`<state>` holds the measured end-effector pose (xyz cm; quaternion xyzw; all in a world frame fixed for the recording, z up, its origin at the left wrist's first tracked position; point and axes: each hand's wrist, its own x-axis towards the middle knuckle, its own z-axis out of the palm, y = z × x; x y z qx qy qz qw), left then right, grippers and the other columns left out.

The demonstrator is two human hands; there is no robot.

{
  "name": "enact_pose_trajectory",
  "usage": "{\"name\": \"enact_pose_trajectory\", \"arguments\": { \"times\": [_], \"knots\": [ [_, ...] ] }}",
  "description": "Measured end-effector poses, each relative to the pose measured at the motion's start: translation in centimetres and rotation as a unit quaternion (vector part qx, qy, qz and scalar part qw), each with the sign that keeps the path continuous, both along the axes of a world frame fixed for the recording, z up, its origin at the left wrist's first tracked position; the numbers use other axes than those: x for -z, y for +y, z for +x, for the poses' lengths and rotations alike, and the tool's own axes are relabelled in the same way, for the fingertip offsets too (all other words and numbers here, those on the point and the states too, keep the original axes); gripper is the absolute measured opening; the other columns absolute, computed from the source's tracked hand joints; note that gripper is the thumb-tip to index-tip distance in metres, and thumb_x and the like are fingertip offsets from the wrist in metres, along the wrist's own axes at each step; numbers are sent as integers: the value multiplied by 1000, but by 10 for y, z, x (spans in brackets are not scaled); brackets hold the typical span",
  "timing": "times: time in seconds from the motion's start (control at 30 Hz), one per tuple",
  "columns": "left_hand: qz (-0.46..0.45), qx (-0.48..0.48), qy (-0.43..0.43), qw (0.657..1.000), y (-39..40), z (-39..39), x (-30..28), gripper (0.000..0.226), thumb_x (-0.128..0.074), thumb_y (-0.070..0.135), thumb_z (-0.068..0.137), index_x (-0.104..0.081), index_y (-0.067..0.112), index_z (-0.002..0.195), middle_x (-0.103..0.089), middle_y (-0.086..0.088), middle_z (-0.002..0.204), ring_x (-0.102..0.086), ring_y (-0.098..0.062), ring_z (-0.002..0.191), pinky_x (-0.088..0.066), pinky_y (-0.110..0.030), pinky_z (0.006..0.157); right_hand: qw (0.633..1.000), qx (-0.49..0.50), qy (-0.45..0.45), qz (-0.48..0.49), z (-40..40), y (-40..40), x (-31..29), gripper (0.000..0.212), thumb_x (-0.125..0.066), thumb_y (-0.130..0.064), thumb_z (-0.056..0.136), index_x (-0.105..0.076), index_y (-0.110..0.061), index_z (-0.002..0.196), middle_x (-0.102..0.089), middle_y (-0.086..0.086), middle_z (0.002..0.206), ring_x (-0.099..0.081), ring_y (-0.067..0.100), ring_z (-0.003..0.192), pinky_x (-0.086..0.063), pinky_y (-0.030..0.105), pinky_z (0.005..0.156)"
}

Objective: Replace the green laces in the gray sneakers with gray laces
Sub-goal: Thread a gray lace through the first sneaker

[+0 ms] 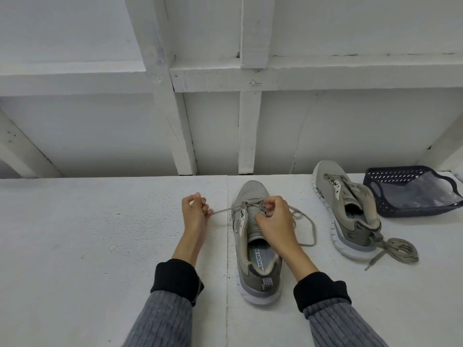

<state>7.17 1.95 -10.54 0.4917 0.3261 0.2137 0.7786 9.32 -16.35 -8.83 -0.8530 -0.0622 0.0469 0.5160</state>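
Head view: a gray sneaker point(253, 236) sits mid-table point(75, 246), long axis running away from the person, toe pointing at the far wall. Its gray lace point(223, 210) stretches leftward, taut, pinched by the left hand point(194, 212); the right hand point(273, 216) grips the lace at the eyelets.

A single wide-angle view looks from the person's head forward and steeply down onto the white bench point(100, 246), near enough that both forearms reach in from the bottom edge. It faces the white framed wall point(325, 121) behind the bench, which fills the upper half, its lines bowed by the lens. No second view shares the scene.
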Motion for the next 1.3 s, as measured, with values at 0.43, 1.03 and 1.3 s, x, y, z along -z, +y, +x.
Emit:
{"name": "enact_pose_trajectory", "arguments": {
  "times": [0.43, 1.03, 1.3],
  "knots": [
    [594, 225, 87, 767, -9, -8, 14, 24, -46, 41, 101, -65, 31, 114, -59, 14, 119, -45, -6, 113, -24, -36, 98, 997, 74, -30, 19, -8, 1, 5, 7, -67, -13, 82, -60, -13, 83, -61, 1, 84, -57, 17, 81, -45, 22, 68],
    [83, -117, 189, 971, 33, -10, 5, 35, -34, 27, 107, -56, 5, 91, -66, -13, 102, -63, -23, 86, -55, -37, 73, 996, 77, -16, 52, -6, -2, 10, 7, -67, -16, 84, -61, -16, 84, -63, 2, 87, -58, 18, 84, -50, 28, 73],
    [609, 154, 91, 773, -11, -1, 17, 21, -53, 24, 100, -65, 20, 117, -63, 1, 122, -51, -20, 119, -33, -41, 106, 995, 80, -11, 59, -6, -1, 11, 7, -68, -17, 85, -61, -17, 84, -62, 1, 87, -57, 16, 84, -45, 20, 68]
  ]
}}
